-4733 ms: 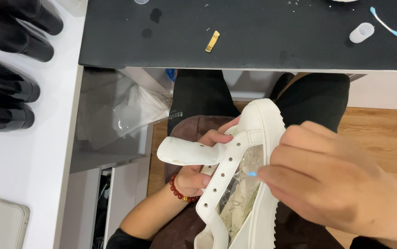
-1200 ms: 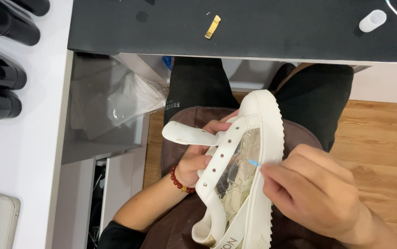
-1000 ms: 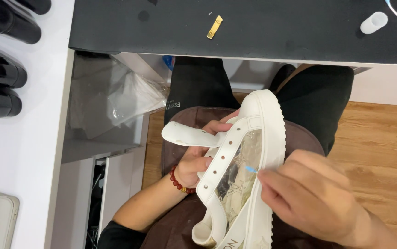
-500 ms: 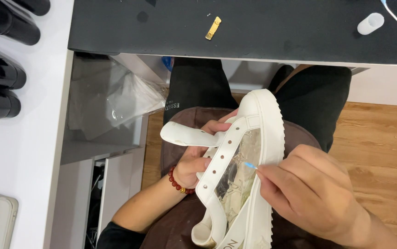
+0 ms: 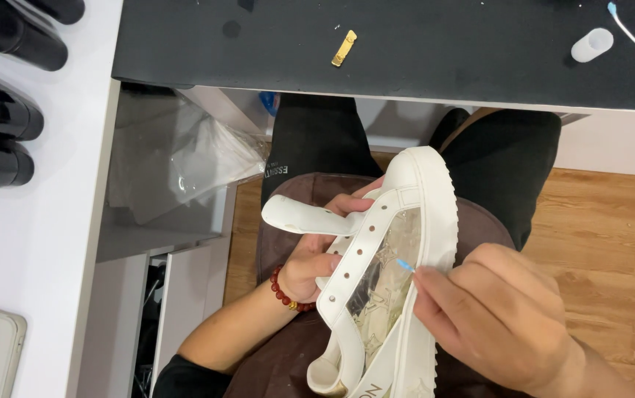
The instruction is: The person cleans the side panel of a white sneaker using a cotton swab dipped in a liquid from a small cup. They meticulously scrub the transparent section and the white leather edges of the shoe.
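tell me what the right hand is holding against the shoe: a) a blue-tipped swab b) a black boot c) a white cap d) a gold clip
a: the right hand pinches a thin swab whose blue tip lies on the clear side panel of the white shoe, while the gold clip and white cap lie on the dark table.

White sneaker (image 5: 420, 214) — blue-tipped swab (image 5: 405, 264)
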